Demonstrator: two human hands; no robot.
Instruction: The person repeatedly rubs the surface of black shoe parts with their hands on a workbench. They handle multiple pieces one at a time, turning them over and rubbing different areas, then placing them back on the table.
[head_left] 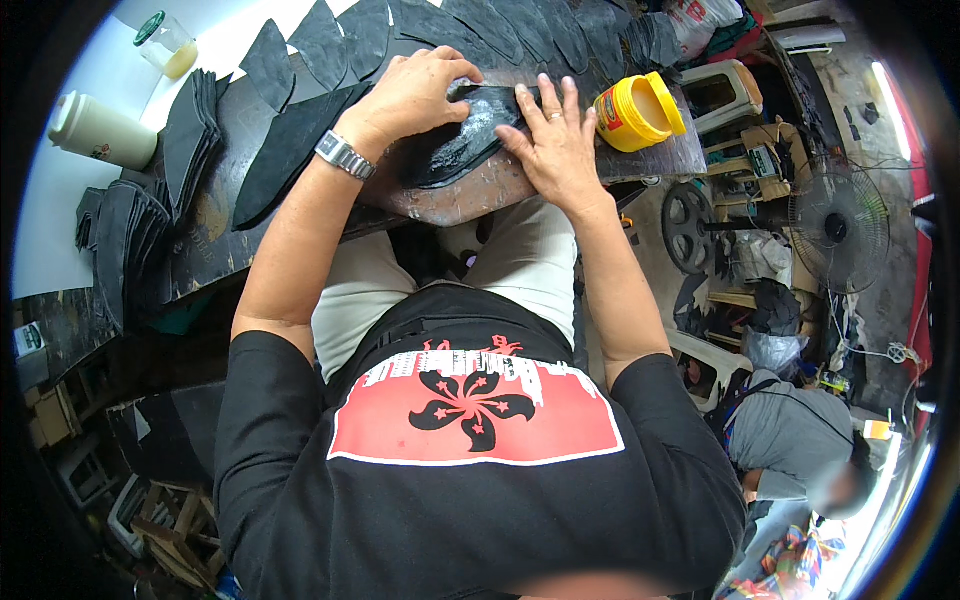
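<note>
A black shoe-upper-like leather piece (pixel 435 165) lies on the worn dark workbench, its surface smeared with something whitish and shiny. My left hand (pixel 415 95) is over its left part, fingers bent together at the smeared area. Whatever they pinch, if anything, is hidden or too small to name. My right hand (pixel 558 145) lies flat on the right end of the piece with fingers spread, a ring on one. Just right of it stands an open yellow tub (pixel 632 113), tilted in this view. A long black cut piece (pixel 290 160) lies left of my left forearm.
Several black cut pieces (pixel 325 45) line the far side of the workbench (pixel 235 110). Stacks of them (pixel 190 140) lie at the left, near a pale lidded container (pixel 103 130) and a glass jar (pixel 167 45). At right are a fan (pixel 838 228), stools and a seated person (pixel 800 435).
</note>
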